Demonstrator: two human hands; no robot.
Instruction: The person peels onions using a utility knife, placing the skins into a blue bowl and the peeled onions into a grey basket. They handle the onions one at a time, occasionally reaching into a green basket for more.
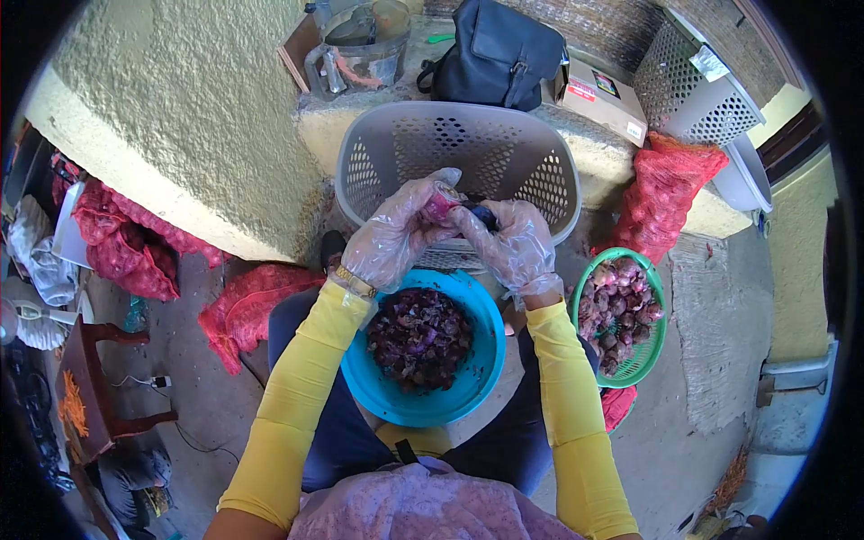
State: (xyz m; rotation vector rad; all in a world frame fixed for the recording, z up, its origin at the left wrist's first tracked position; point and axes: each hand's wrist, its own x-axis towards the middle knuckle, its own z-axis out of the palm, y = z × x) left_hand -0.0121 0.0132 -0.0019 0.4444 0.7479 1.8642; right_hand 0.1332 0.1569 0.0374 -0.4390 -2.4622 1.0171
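Observation:
Both of my hands wear clear plastic gloves and meet over the near rim of a grey laundry basket (459,117). Pinched in my left hand (387,236) is a red onion (441,203). My right hand (515,245) is closed around a small dark blue-black object (483,217), close beside the onion; fingers cover most of it, so I cannot tell its kind. Below my hands, between my legs, a blue basin (486,337) holds a pile of dark purple onion skins (418,337).
At right stands a green basket (661,337) of red onions (621,310), with a red mesh sack (666,193) behind it. More mesh sacks (256,306) lie at left. A black backpack (495,58), a cardboard box (598,99) and a clear bucket (378,58) sit on the ledge.

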